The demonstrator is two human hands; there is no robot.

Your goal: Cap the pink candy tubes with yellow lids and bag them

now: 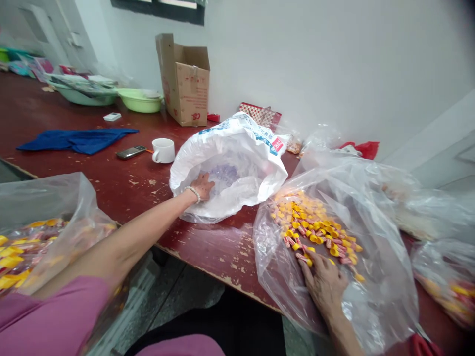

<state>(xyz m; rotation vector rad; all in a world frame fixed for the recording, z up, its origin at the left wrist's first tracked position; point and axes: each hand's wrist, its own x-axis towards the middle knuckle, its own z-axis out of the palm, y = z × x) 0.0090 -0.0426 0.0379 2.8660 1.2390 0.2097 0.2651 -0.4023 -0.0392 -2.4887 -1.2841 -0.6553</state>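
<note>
My left hand (203, 186) reaches into a white plastic bag (237, 148) lying open on the dark red table (122, 183). Its fingers rest among small pale purple pieces (224, 174) inside; whether they grip any is hidden. A bead bracelet circles that wrist. My right hand (324, 282) lies inside a clear plastic bag (374, 277), fingers curled over small pink parts with yellow caps (315, 227) heaped there. What the fingers hold cannot be made out.
Another clear bag of yellow-capped parts (33, 242) sits at my left, one more bag (445, 287) at far right. On the table stand a white mug (163, 150), a phone (130, 152), a blue cloth (77, 139), a cardboard box (187, 81) and green basins (140, 100).
</note>
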